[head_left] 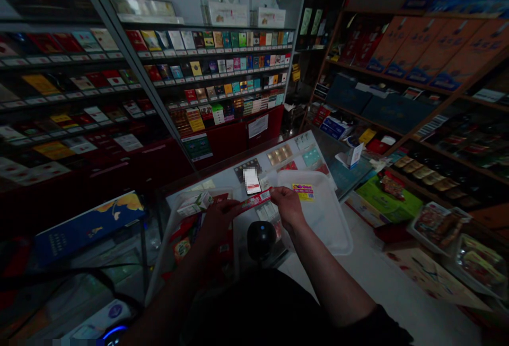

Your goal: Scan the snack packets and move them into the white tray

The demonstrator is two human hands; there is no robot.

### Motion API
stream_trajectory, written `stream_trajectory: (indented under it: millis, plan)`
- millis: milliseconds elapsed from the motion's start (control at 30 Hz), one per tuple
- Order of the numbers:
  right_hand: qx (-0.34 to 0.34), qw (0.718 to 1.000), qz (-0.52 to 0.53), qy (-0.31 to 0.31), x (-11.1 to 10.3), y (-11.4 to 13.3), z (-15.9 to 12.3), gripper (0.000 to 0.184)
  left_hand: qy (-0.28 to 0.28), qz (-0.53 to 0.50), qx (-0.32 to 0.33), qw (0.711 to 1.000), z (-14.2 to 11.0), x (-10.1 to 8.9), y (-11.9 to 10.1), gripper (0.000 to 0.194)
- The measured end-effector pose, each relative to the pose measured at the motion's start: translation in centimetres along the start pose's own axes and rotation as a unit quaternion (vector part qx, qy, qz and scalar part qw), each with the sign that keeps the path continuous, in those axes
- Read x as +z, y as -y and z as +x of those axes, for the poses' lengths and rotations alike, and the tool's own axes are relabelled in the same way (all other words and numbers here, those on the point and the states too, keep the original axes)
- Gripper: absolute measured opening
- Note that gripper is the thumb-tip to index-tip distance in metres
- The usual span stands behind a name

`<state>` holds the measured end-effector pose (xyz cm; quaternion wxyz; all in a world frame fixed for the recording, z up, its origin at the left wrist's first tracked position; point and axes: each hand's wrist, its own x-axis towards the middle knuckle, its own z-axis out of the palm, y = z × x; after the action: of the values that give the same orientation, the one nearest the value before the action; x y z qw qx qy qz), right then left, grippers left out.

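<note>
Between my two hands I hold a narrow red packet (254, 202) with a white barcode patch near its right end. My left hand (222, 216) grips its left end, and my right hand (285, 205) pinches the right end. Just below the packet stands a black barcode scanner (261, 239). A phone (252, 182) with a lit screen lies just beyond it. Under my left forearm is a white bin (164, 253) full of packaged goods, with a white-and-green box (194, 202) on top. Right of my right hand, a white tray (334, 229) carries a yellow-and-purple packet (303, 192).
A glass counter (222, 168) runs ahead, with a shelf wall of small boxes (238, 65) behind it. On the left lies a blue gift box (89, 226). Wooden shelves (417, 86) with large cartons rise on the right, above a green box (385, 200) and packaged food (435, 224).
</note>
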<state>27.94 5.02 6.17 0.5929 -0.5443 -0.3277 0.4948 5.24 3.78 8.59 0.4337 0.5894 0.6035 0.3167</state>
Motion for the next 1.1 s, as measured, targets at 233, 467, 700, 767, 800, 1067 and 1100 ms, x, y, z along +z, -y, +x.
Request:
stream_trajectory:
  millis: [233, 467, 700, 767, 800, 1067, 1100]
  plan:
    - [0.024, 1.000, 0.017, -0.003, -2.1, -0.5, -0.5, 0.033, 0.008, 0.072, 0.031, 0.997, 0.0, -0.7, 0.4, 0.036]
    - [-0.118, 0.958, -0.247, 0.086, -5.7, -0.6, -1.7, 0.018, 0.027, 0.176, 0.170, 0.969, 1.7, -1.7, 4.3, 0.027]
    - [-0.243, 0.870, -0.412, 0.120, -7.0, -1.4, -1.8, 0.007, 0.009, 0.348, 0.282, 0.894, 2.8, -2.7, 3.1, 0.020]
    - [-0.264, 0.857, -0.426, 0.117, -7.0, -1.8, -1.7, 0.008, 0.012, 0.385, 0.289, 0.877, 2.8, -2.6, 2.5, 0.020]
    - [-0.270, 0.853, -0.431, 0.115, -7.0, -2.0, -1.6, 0.009, 0.013, 0.396, 0.289, 0.871, 2.8, -2.5, 2.3, 0.020]
    - [-0.250, 0.855, -0.439, 0.114, -6.9, -3.1, -1.5, 0.010, 0.008, 0.430, 0.279, 0.859, 2.8, -2.1, 1.8, 0.021]
    - [-0.248, 0.856, -0.439, 0.114, -6.9, -3.1, -1.5, 0.010, 0.008, 0.429, 0.280, 0.859, 2.8, -2.1, 1.8, 0.022]
